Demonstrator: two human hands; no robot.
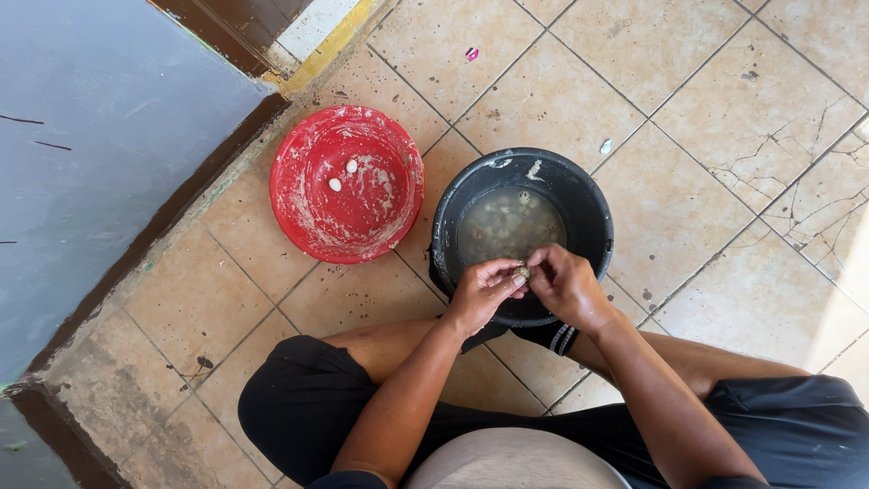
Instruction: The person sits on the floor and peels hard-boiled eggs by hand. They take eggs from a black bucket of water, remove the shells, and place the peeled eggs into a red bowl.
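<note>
**Both hands on one small egg over the bucket**

Left hand [482,292] and right hand [561,282] pinch a small brownish egg [522,271] between closed fingertips – held above the black bucket [588,204], probably so bits drop into its cloudy water. Red basin [299,195] just beside, two white peeled eggs [343,176] inside. Tiled floor [724,118]; wall at left – nothing in the way.
</note>
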